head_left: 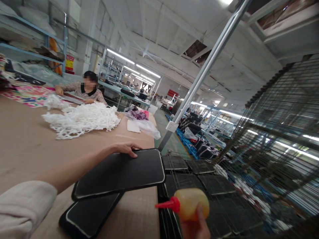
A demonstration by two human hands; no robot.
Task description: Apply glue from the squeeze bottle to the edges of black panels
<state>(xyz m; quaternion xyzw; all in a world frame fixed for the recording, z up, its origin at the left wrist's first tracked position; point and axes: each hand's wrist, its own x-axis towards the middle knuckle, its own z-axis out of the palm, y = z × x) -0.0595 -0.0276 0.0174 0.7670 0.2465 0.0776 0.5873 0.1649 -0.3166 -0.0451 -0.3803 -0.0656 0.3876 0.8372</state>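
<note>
My left hand [126,149] grips the far edge of a black rounded panel [122,172] that has a pale line running round its rim. Beneath it, a second black panel [89,214] pokes out at an angle on the tan table. In my right hand [195,225] is a plastic squeeze bottle [193,203] of yellowish liquid, its red nozzle pointing left, beyond the table's edge. The hand's fingers wrap the bottle from below and are partly hidden. More black panels [216,184] lie in rows right of the table, under the bottle.
A heap of white netting [87,119] and plastic-wrapped cloth [139,116] lie farther back on the table [32,142]. Across it sits a person [87,91]. A metal post [199,79] rises by the table corner, and a wire rack [281,132] leans at right.
</note>
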